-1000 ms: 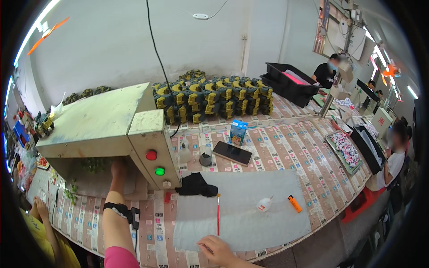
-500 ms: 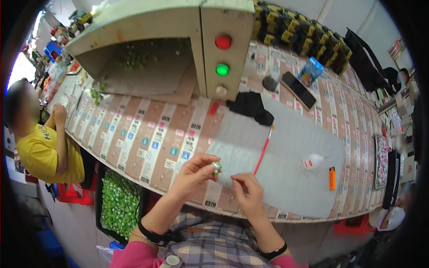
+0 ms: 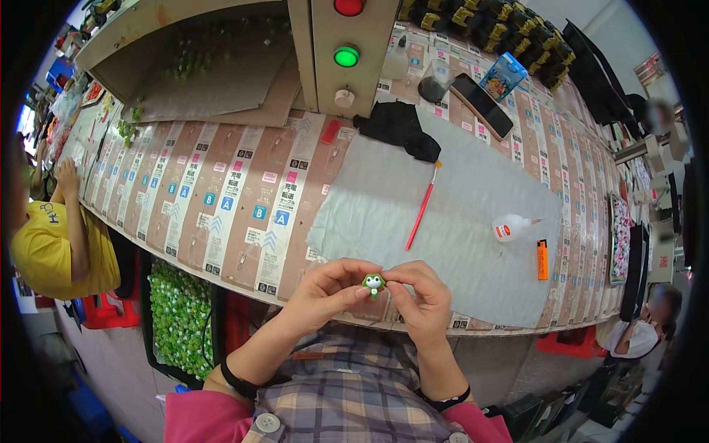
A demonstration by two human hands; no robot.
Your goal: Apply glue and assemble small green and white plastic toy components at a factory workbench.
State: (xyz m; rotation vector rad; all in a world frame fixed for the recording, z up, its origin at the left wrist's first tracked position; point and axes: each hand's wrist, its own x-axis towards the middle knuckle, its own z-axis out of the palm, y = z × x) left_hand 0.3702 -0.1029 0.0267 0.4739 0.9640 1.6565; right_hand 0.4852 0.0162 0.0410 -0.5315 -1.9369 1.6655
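Observation:
Between my two hands, just above the table's near edge, is a small green and white figurine [image 3: 374,283] with dark eyes. The fingers and thumb of my left hand [image 3: 329,292] pinch it from the left. My right hand [image 3: 422,299] is closed at its upper right side, forefinger and thumb touching the green top. Any smaller part between the right fingertips is hidden. Beyond my hands a grey cloth [image 3: 473,199] covers part of the table, and on it lie a red-handled paintbrush [image 3: 420,218], a white glue bottle [image 3: 512,227] and an orange cutter-like tool [image 3: 543,260].
A metal machine [image 3: 314,74] with lit buttons and a wide opening stands at the back left. Near it lie a black cloth [image 3: 399,131] and a phone [image 3: 481,105]. A bin of green pieces [image 3: 181,314] is low at left. A person in yellow [image 3: 63,251] sits at far left.
My right hand has come up to the figurine in my left hand, and both hands now meet on it. The figurine's face now shows. The view has tilted down toward the hands.

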